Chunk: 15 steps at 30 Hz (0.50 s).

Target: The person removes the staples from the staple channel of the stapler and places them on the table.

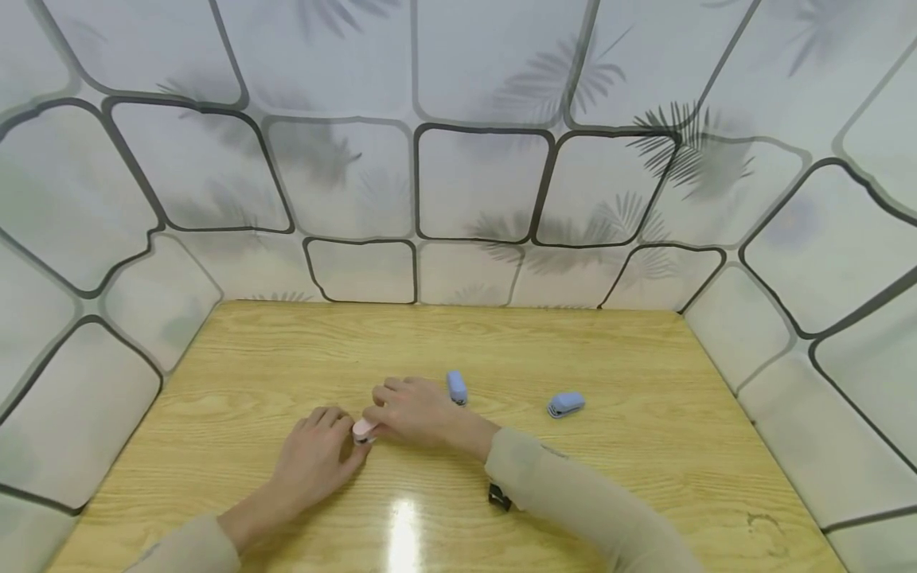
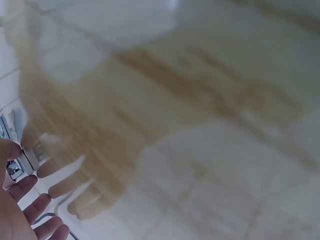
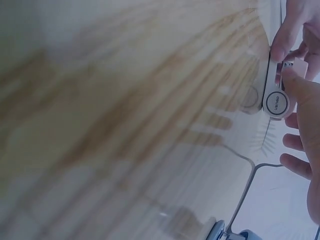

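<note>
A small pale pink stapler (image 1: pixel 364 430) sits between my two hands above the wooden table (image 1: pixel 444 334). My left hand (image 1: pixel 315 455) holds its front end, the thumb on the near side and fingers beyond. From the other side, my right hand (image 1: pixel 414 411) grips the same stapler with its thumb and index finger. In the right wrist view the round hinge end of the stapler (image 3: pixel 276 103) shows, and the right thumb (image 3: pixel 291 79) presses beside it. The left wrist view catches only the left fingers (image 2: pixel 36 206) and part of the stapler (image 2: pixel 20 166).
Just right of my right hand lies a blue stapler (image 1: pixel 456 387); a second blue stapler (image 1: pixel 566 403) lies farther right. A black device (image 1: pixel 499 497) is at my right wrist. Patterned panels (image 1: pixel 480 183) enclose the table's back and sides. The tabletop is glossy.
</note>
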{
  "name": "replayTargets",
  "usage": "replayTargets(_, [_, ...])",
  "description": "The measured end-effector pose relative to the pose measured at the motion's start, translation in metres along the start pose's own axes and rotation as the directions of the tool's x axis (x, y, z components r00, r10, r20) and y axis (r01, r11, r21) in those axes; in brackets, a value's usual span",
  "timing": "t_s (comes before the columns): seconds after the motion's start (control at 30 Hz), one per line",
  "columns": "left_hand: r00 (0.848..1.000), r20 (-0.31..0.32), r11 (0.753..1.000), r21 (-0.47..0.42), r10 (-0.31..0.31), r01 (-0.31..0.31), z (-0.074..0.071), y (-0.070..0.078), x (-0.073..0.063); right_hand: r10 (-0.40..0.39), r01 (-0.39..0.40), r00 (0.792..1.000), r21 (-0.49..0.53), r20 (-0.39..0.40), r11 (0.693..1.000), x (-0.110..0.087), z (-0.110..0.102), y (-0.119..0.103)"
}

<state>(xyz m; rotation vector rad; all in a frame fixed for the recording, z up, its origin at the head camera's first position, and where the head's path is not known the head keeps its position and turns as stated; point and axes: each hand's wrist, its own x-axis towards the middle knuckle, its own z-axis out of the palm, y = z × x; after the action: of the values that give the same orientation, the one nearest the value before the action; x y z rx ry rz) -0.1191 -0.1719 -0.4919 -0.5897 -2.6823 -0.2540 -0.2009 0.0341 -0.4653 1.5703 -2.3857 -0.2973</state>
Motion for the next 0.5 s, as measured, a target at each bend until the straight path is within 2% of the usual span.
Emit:
replayTargets(0.27, [1.0,-0.007,1.0,0.029,0.006,-0.006,0.0019,0.0007,0.0002,-0.02,0.02,1.0,-0.085,0.002,0.996,0.0019,0.0007,-0.0017])
replayTargets(0.5, [1.0,-0.009,0.999,0.039,0.01,-0.009,0.0025,0.0018,-0.0002,-0.027,0.024,0.999,-0.113,-0.029,0.993,0.0012,0.0017,-0.0027])
